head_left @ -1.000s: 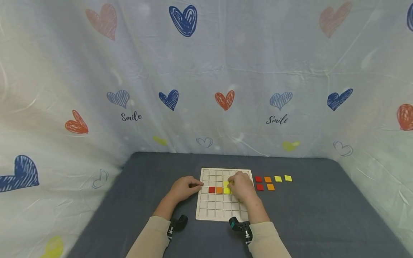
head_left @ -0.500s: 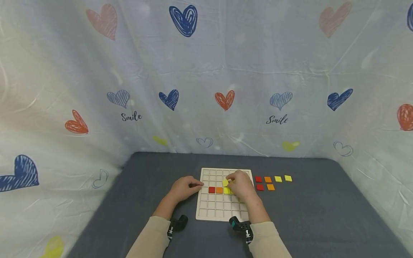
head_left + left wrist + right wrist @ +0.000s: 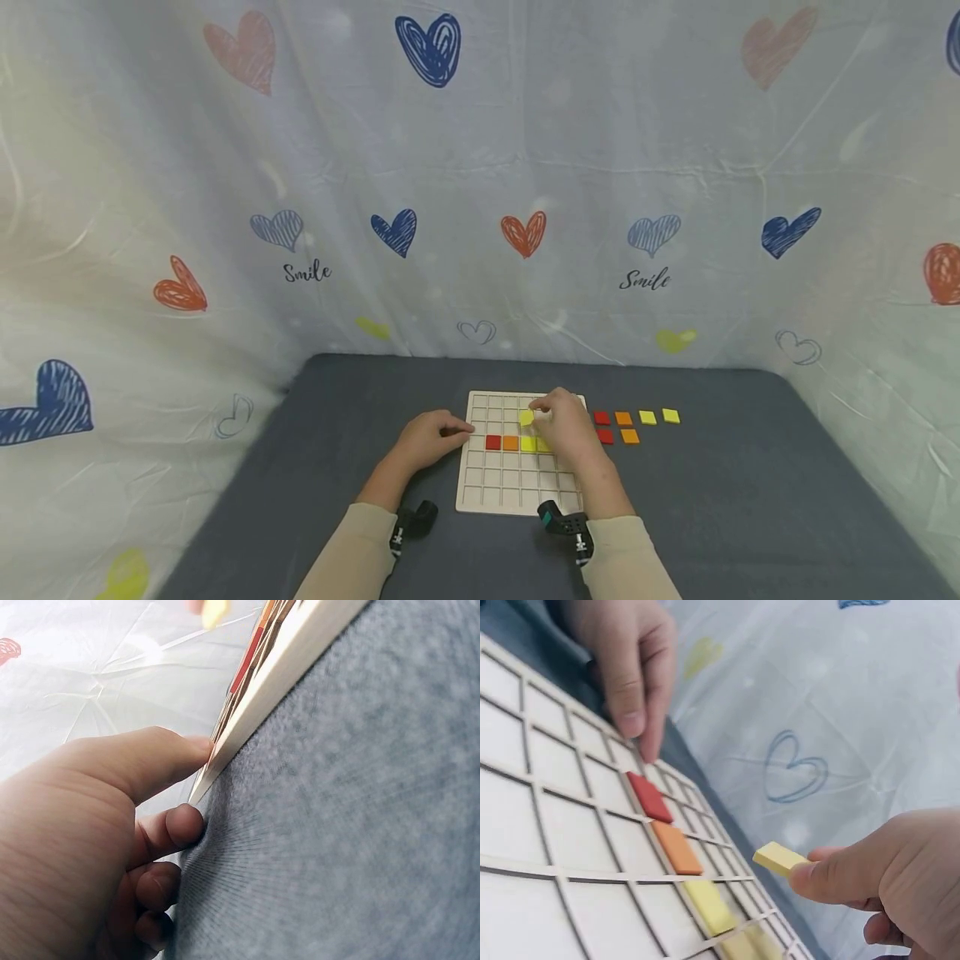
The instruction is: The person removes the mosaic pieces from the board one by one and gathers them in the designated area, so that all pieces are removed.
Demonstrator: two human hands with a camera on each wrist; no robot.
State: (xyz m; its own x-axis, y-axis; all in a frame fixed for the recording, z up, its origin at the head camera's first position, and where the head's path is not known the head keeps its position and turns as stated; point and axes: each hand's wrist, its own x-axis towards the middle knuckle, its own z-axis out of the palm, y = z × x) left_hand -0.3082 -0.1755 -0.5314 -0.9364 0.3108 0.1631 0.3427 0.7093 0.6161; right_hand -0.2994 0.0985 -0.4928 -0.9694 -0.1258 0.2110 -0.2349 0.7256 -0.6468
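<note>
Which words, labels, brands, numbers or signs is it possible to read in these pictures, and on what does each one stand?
"Smile": on the white heart-print cloth, left side of the head view.
"Smile": same cloth, right side.
Too small to read: white marks by the black wrist cameras.
No text is visible on the coloured tiles or wooden grid board.

The right hand (image 3: pixel 567 429) pinches one yellow tile (image 3: pixel 526 417); beneath and left, one board (image 3: pixel 491 498) bears one red tile (image 3: pixel 492 442), one orange (image 3: pixel 511 443), two yellow (image 3: pixel 528 444); rightward lie two tiles of each colour (image 3: pixel 629 437).
</note>
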